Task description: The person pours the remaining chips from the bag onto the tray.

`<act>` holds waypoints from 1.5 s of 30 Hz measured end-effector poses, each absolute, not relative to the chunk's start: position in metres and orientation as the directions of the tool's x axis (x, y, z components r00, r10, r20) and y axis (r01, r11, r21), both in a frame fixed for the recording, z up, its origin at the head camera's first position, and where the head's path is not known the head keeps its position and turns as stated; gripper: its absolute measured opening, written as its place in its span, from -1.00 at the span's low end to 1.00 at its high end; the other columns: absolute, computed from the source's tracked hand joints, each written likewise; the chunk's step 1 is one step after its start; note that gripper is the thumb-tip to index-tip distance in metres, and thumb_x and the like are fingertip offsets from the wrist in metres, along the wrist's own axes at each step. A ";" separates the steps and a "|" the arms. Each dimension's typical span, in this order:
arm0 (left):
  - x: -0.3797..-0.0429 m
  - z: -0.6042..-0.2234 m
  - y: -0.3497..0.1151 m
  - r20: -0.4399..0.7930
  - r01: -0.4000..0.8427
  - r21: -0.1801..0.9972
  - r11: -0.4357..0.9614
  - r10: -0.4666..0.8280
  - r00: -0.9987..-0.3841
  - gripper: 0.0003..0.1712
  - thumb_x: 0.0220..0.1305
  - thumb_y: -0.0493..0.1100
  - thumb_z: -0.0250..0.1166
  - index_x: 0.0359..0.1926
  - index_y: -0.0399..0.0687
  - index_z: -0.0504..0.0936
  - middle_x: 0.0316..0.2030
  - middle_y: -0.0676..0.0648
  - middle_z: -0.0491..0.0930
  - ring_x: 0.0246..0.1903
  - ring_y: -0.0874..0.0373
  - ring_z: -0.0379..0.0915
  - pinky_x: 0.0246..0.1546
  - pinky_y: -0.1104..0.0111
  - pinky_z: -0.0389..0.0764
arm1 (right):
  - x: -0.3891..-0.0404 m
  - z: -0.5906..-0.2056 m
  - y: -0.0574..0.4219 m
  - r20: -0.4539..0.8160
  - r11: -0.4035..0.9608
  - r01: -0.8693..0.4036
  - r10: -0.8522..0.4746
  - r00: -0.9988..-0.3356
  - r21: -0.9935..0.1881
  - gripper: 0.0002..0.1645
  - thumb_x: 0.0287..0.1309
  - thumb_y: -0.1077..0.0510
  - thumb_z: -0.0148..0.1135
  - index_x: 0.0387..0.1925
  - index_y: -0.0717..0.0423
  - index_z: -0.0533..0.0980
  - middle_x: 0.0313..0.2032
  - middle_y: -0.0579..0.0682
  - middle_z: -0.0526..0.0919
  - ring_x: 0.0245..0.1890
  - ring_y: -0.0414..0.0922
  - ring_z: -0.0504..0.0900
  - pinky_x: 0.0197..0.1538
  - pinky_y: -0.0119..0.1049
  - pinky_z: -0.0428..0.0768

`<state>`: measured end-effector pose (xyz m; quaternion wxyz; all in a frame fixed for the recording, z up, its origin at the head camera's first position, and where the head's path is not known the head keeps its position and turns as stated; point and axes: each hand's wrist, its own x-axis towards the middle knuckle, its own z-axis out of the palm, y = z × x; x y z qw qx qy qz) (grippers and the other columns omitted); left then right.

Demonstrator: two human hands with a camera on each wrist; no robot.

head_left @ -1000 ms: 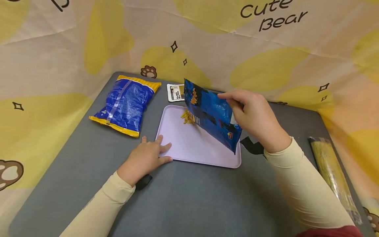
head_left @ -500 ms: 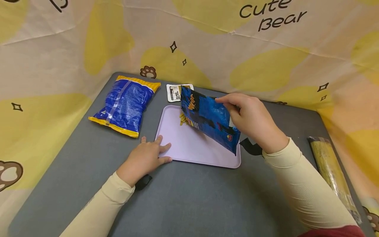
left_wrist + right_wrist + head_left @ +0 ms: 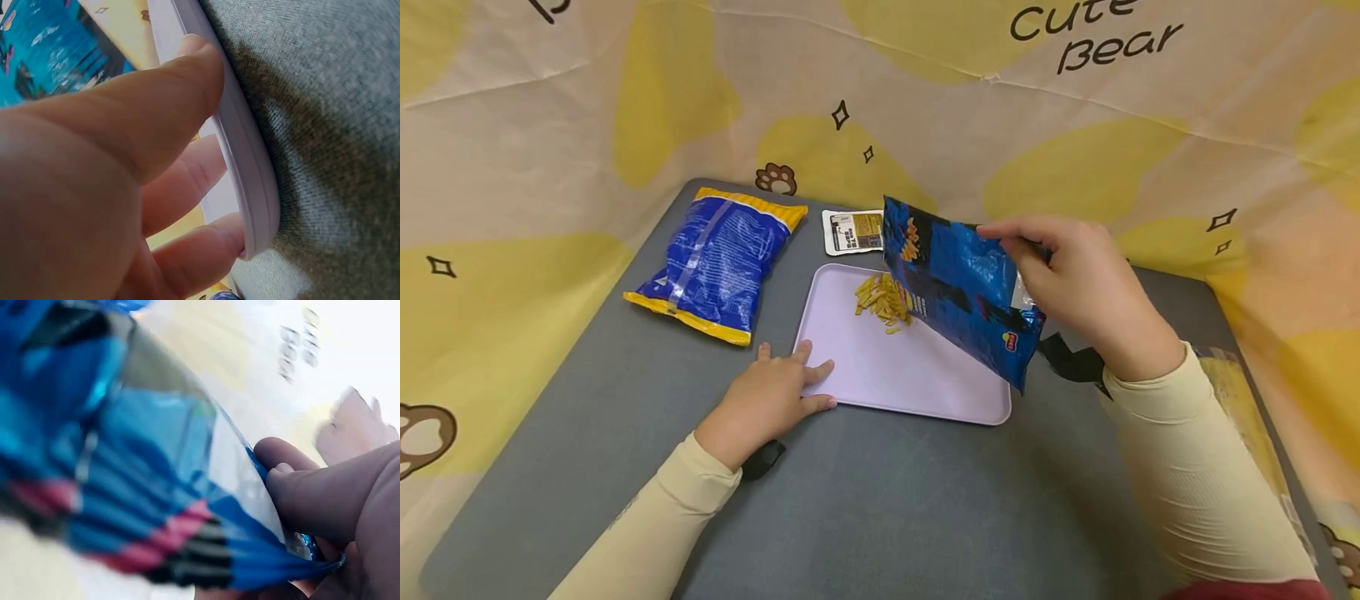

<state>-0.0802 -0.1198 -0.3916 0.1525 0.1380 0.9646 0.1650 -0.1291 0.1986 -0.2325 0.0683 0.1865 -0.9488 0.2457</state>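
Note:
My right hand (image 3: pixel 1078 279) pinches the upper edge of a blue snack bag (image 3: pixel 958 287), tilted over a pale lilac tray (image 3: pixel 865 383). A small heap of yellow stick-shaped snacks (image 3: pixel 880 302) lies on the tray near its far left corner, partly behind the bag's lower end. In the right wrist view, thumb and fingers grip the crinkled bag (image 3: pixel 150 456). My left hand (image 3: pixel 767 404) rests with spread fingers on the tray's near left corner. The left wrist view shows its thumb and fingers touching the tray rim (image 3: pixel 244 162).
Left of the tray lies a full blue and yellow bag (image 3: pixel 722 262). A small white-edged packet (image 3: pixel 852 232) sits behind the tray. A long clear pack of yellow sticks (image 3: pixel 1243 408) is at the right table edge, partly behind the right sleeve. A printed cloth (image 3: pixel 925 100) hangs behind the grey table.
The blue snack bag and right hand dipped slightly, then moved right and up. More of the yellow snacks now show on the tray. The left hand stays put.

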 end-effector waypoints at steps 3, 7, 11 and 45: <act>-0.081 -0.391 -0.120 -0.254 0.214 0.360 0.908 0.316 -0.914 -0.33 0.43 0.15 0.41 0.47 0.09 0.55 0.51 -0.36 0.31 0.33 -0.81 0.07 0.10 -0.54 0.38 | -0.128 -0.232 0.200 0.203 0.807 -0.391 -0.335 -0.920 -0.443 -0.64 0.58 0.18 0.16 0.20 -0.16 0.74 -0.22 0.00 0.66 -0.71 -0.01 0.31 -0.61 -0.24 0.30; -0.081 -0.390 -0.120 -0.255 0.218 0.360 0.907 0.321 -0.912 -0.32 0.43 0.15 0.41 0.47 0.09 0.55 0.50 -0.36 0.31 0.32 -0.82 0.06 0.10 -0.54 0.37 | -0.128 -0.233 0.201 0.132 0.823 -0.371 -0.349 -0.928 -0.430 -0.63 0.60 0.15 0.14 0.22 -0.20 0.72 -0.32 0.02 0.58 -0.76 -0.03 0.31 -0.66 -0.22 0.31; -0.081 -0.389 -0.120 -0.253 0.218 0.361 0.907 0.321 -0.913 -0.32 0.43 0.15 0.41 0.47 0.09 0.55 0.50 -0.36 0.31 0.33 -0.82 0.06 0.11 -0.54 0.36 | -0.129 -0.230 0.203 0.159 0.827 -0.360 -0.323 -0.933 -0.431 -0.63 0.59 0.16 0.15 0.20 -0.21 0.73 -0.31 0.03 0.60 -0.76 0.00 0.28 -0.67 -0.21 0.28; -0.079 -0.389 -0.118 -0.256 0.213 0.362 0.908 0.317 -0.913 -0.32 0.42 0.14 0.42 0.47 0.10 0.55 0.51 -0.36 0.30 0.33 -0.81 0.07 0.16 -0.53 0.33 | -0.117 -0.212 0.228 0.067 0.848 -0.339 -0.343 -0.937 -0.407 -0.65 0.51 0.07 0.31 0.24 -0.14 0.71 -0.43 0.04 0.53 -0.80 -0.01 0.29 -0.72 -0.21 0.30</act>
